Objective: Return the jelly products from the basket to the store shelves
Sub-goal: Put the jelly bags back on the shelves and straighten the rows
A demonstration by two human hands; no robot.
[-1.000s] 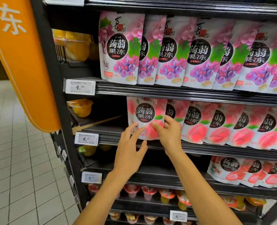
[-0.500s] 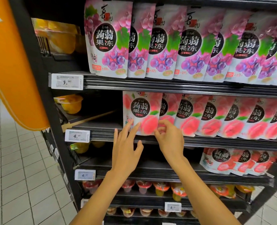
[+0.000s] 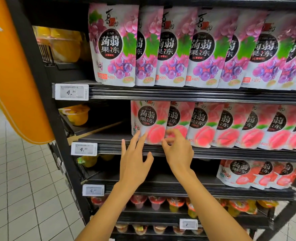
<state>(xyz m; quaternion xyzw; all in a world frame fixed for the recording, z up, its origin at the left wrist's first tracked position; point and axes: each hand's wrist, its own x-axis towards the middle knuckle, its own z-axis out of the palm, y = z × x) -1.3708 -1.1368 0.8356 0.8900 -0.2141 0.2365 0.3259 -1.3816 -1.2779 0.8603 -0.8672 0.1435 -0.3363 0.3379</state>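
The left hand [image 3: 135, 164] was released, its fingers straight and spread, their tips up at the lower left corner of the front peach jelly pouch [image 3: 148, 119]. The pouch stood upright on the shelf [image 3: 112, 136] just above both hands, leading a row of like pouches running off past the right hand [image 3: 178, 152]. That hand's fingers were curled at the pouch's bottom right edge, but blur hid whether they pinched it. Grape jelly pouches [image 3: 175, 47] stood higher up, and a price tag [image 3: 84, 149] hung left of the left hand.
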